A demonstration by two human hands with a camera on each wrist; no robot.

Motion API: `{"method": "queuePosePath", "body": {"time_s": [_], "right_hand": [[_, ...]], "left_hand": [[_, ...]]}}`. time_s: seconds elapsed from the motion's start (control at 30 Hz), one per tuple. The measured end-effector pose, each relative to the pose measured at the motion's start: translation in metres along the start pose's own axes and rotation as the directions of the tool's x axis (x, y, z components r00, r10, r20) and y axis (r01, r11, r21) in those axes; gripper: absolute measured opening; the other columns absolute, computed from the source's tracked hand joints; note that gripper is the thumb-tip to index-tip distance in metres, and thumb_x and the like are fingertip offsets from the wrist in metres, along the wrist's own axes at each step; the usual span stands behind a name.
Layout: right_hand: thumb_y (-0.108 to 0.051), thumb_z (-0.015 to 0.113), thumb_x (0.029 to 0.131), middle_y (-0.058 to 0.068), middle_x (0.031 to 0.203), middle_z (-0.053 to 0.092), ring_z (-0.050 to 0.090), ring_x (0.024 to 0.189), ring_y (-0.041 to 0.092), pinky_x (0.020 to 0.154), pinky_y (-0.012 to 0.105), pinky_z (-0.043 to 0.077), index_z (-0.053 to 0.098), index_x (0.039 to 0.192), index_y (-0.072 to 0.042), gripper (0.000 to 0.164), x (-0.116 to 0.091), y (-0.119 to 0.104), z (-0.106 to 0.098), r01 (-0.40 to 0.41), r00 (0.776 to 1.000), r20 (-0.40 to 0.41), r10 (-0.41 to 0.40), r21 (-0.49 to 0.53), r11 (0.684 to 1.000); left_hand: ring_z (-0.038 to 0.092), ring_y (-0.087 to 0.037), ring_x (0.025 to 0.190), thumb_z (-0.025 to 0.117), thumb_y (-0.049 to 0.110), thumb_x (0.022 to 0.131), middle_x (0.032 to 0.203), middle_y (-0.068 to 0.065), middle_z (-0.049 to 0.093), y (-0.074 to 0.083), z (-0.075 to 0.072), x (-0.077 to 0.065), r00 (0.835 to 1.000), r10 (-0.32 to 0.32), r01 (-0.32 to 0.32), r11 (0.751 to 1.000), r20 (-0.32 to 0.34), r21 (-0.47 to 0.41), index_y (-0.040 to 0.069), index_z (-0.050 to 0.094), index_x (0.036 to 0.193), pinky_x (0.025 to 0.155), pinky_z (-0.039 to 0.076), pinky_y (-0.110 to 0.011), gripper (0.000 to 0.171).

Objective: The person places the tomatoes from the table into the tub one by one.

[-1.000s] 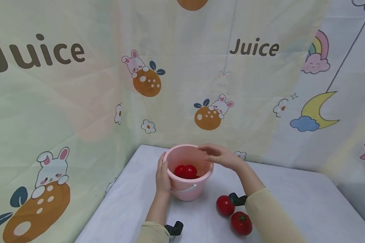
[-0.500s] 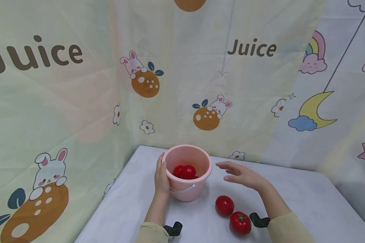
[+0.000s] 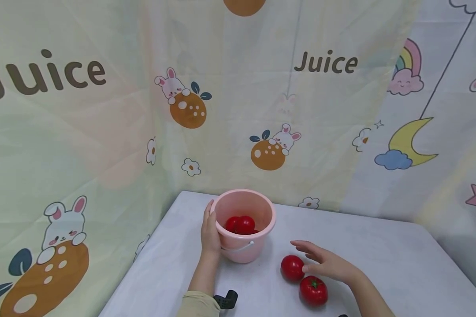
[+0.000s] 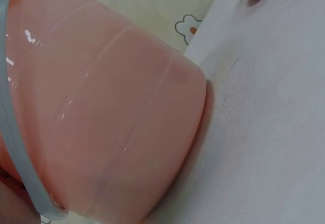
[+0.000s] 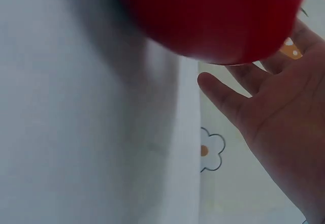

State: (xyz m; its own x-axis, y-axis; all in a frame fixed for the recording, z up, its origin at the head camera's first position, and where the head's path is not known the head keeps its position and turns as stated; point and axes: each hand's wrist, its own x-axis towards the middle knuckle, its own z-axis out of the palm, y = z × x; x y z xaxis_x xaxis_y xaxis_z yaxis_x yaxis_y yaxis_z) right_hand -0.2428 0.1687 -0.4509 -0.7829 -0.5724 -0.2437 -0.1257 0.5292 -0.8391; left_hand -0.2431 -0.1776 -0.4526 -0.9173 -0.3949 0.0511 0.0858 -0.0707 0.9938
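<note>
A pink bucket (image 3: 243,246) with a pale handle (image 3: 238,249) stands upright, several red tomatoes (image 3: 244,225) visible inside. My left hand (image 3: 210,233) rests along the bucket's left side, its fingers straight and reaching up to the rim. Two more tomatoes lie on the table: a rear one (image 3: 291,268) and a front one (image 3: 314,291) with a green stem top. Just right of them, my right hand (image 3: 333,265) hovers with fingers spread and nothing held, its thumb overlapping the rear tomato's edge. In the right wrist view a large red tomato (image 5: 213,21) sits by the open fingers.
The white-covered table (image 3: 381,255) extends to the right of the hands. Behind it hangs a printed cloth (image 3: 230,145) with rabbits and fruit, close to the table's back edge. A black wrist device (image 3: 227,300) sits on the left sleeve.
My right hand has left the bucket's rim and come down rightward and nearer, to the two tomatoes on the table. The left hand stays against the bucket.
</note>
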Motion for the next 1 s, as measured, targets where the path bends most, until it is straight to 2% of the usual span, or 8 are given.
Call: {"method": "queuePosePath", "body": {"time_s": [0.17, 0.4, 0.57, 0.83, 1.0], "right_hand": [[-0.035, 0.077, 0.081, 0.019, 0.156, 0.033, 0.027, 0.140, 0.054, 0.092, 0.060, 0.053, 0.033, 0.153, -0.027, 0.084, -0.009, 0.016, 0.008, -0.019, 1.000, 0.003, 0.019, 0.037, 0.999], [-0.034, 0.080, 0.078, 0.018, 0.157, 0.031, 0.027, 0.141, 0.050, 0.091, 0.051, 0.056, 0.025, 0.156, -0.027, 0.096, -0.017, 0.027, 0.013, 0.011, 1.000, 0.019, -0.012, 0.061, 0.998], [-0.032, 0.080, 0.078, 0.018, 0.158, 0.029, 0.026, 0.142, 0.048, 0.091, 0.048, 0.057, 0.021, 0.158, -0.027, 0.099, -0.020, 0.033, 0.015, 0.017, 0.998, 0.058, -0.021, 0.059, 0.998], [-0.029, 0.080, 0.078, 0.016, 0.158, 0.028, 0.026, 0.141, 0.044, 0.091, 0.042, 0.057, 0.020, 0.158, -0.031, 0.100, -0.021, 0.041, 0.015, 0.030, 0.992, 0.119, -0.037, 0.056, 0.998], [-0.031, 0.078, 0.080, 0.015, 0.158, 0.027, 0.026, 0.141, 0.044, 0.090, 0.041, 0.058, 0.020, 0.157, -0.034, 0.097, -0.021, 0.043, 0.014, 0.037, 0.993, 0.115, -0.041, 0.032, 0.999]], "left_hand": [[0.039, -0.014, 0.139, 0.047, 0.053, 0.098, 0.146, 0.024, 0.043, 0.001, 0.000, -0.001, 1.000, 0.008, -0.008, 1.000, 0.004, 0.000, 0.058, 0.033, 0.141, 0.105, 0.047, -0.056, 0.046], [0.039, -0.014, 0.139, 0.048, 0.052, 0.098, 0.146, 0.024, 0.042, 0.000, 0.000, -0.001, 1.000, 0.007, -0.007, 1.000, 0.000, -0.003, 0.058, 0.033, 0.141, 0.105, 0.047, -0.056, 0.046], [0.040, -0.014, 0.138, 0.048, 0.052, 0.098, 0.146, 0.024, 0.042, -0.001, 0.000, -0.001, 1.000, 0.004, -0.004, 1.000, 0.000, 0.000, 0.058, 0.033, 0.141, 0.105, 0.047, -0.056, 0.046], [0.040, -0.014, 0.138, 0.048, 0.052, 0.098, 0.146, 0.024, 0.042, -0.001, 0.000, 0.000, 1.000, 0.006, -0.006, 1.000, -0.004, 0.005, 0.057, 0.032, 0.142, 0.105, 0.047, -0.055, 0.047], [0.039, -0.014, 0.138, 0.048, 0.051, 0.098, 0.146, 0.024, 0.042, 0.000, 0.000, -0.001, 1.000, 0.005, -0.005, 1.000, 0.003, -0.001, 0.057, 0.033, 0.142, 0.105, 0.047, -0.056, 0.047]]}}
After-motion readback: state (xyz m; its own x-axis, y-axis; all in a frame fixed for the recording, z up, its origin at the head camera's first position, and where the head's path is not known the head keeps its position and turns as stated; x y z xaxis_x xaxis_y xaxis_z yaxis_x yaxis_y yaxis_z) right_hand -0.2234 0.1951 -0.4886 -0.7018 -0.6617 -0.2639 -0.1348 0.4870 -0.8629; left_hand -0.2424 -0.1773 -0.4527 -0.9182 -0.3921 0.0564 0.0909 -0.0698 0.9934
